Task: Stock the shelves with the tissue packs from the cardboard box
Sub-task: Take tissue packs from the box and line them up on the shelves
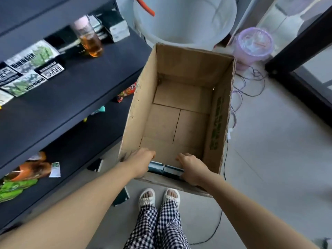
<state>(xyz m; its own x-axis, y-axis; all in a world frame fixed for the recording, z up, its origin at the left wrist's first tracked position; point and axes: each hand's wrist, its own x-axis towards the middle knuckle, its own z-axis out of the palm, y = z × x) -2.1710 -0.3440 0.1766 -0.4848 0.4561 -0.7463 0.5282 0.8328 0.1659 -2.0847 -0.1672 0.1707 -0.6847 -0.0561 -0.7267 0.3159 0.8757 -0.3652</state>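
Fig.: we look down at both hands on the near rim of the cardboard box (pixel 143 112), lower centre of frame. Left hand (pixel 142 161) has its fingers curled over the rim at the box's near-left corner, gripping it; right hand (pixel 191 167) is curled over the same rim further right, likewise gripping. Betw. the two hands, along the rim, sit dark teal tissue packs (pixel 165 169), pressed against the cardboard; we cannot tell whether the thumbs also hold them. Box interior shows only its bare flaps, w/ green print on the inner right wall. The box touches the dark shelves (pixel 86 81) filling the left of frame. On the upper-left shelf lie green-and-white tissue packs (pixel 34 59) w/ black labels, and further back a bottle (pixel 89 40) of amber liquid w/ pink cap beside small boxes (pixel 116 29). Lower-left shelves hold snack bags (pixel 23 177), orange and green. Below the box, at bottom centre, are checked trousers (pixel 158 225) and white sandals (pixel 158 196). At top centre stands a white tub (pixel 185 20); upper right, a purple bin (pixel 253 44) w/ loose cables (pixel 251 81) on the pale floor.
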